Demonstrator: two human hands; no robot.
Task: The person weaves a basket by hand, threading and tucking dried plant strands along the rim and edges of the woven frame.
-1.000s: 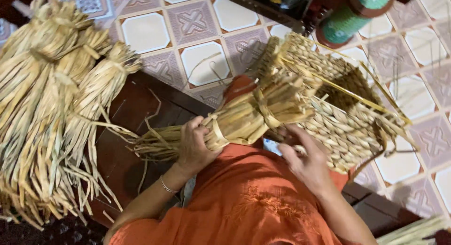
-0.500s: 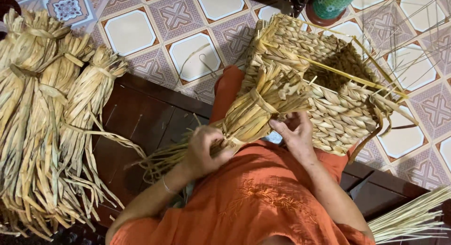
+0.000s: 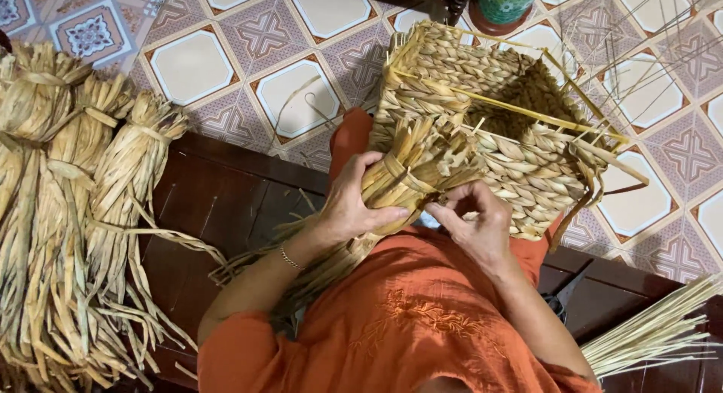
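Patterned floor tiles [image 3: 192,65] lay behind tied straw bundles [image 3: 71,212] cut off at the left edge, while the left hand [image 3: 354,201] clasped a tied straw sheaf [image 3: 399,178] against the half-woven basket [image 3: 489,114], and the right hand [image 3: 478,223] pinched strands too fine to make out.

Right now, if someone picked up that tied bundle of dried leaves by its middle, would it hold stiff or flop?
The bundle would probably hold firm at its tie, where the left hand grips it. The loose ends trailing below would likely droop. It looks light for its size, being thin dried strips.
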